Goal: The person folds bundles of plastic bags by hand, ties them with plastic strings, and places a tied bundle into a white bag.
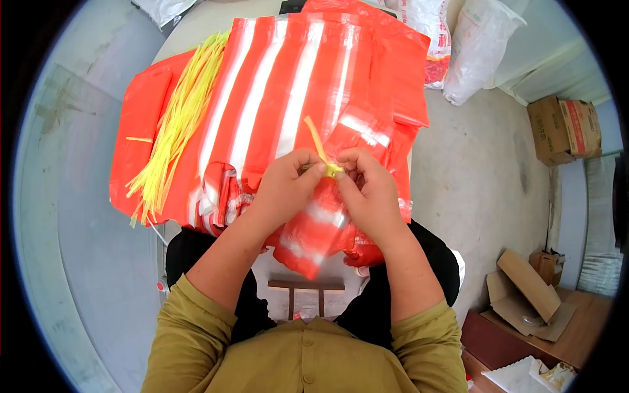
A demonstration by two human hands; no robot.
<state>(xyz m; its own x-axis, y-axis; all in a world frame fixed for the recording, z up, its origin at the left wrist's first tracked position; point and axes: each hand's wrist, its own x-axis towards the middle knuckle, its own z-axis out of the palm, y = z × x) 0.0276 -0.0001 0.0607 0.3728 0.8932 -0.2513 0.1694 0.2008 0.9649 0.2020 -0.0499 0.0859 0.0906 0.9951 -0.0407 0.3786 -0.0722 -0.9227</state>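
Observation:
My left hand (288, 187) and my right hand (370, 193) meet over the pile, fingertips pinched on a yellow plastic strip (315, 138). The strip wraps round the gathered middle of a red-and-white striped plastic bag (319, 226), and one loose end sticks up. The bag's lower part hangs below my fingers toward my lap. Beneath lies a stack of striped plastic bags (275, 85), spread flat. A bundle of yellow strips (180, 124) rests on the stack's left side. My fingers partly hide the strip where it goes round the bag.
White sacks with red print (429, 39) and a clear plastic bag (481, 49) stand behind at the right. Cardboard boxes (563, 130) sit by the right wall. An opened carton (527, 298) lies at lower right. A small wooden frame (306, 288) shows between my legs.

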